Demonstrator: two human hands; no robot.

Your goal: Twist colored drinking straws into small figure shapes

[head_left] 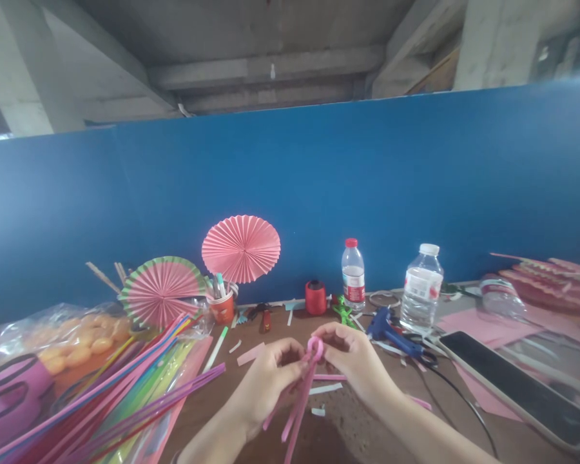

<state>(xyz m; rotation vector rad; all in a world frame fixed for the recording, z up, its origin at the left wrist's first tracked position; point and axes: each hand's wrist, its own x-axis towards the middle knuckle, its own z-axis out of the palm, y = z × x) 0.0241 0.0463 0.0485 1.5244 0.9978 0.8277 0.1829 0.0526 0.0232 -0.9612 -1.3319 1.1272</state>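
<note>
Near the front middle of the table, my left hand (275,374) pinches several pink pipe cleaners (299,412) whose loose ends hang down toward me. At their top they curl into a small round loop (315,348). The fingertips of my right hand (355,357) close on the right side of that loop. More pink strips lie on the table behind and beneath my hands, partly covered by them. White paper scraps (319,410) rest just below the loop.
At left lie a bundle of coloured pipe cleaners (140,380) and a bag of orange balls (84,338). Pink paper fans (241,248) and an orange pen cup (221,308) stand behind. Rightward are bottles (421,290), a blue glue gun (394,332) with its cable, and a phone (512,380).
</note>
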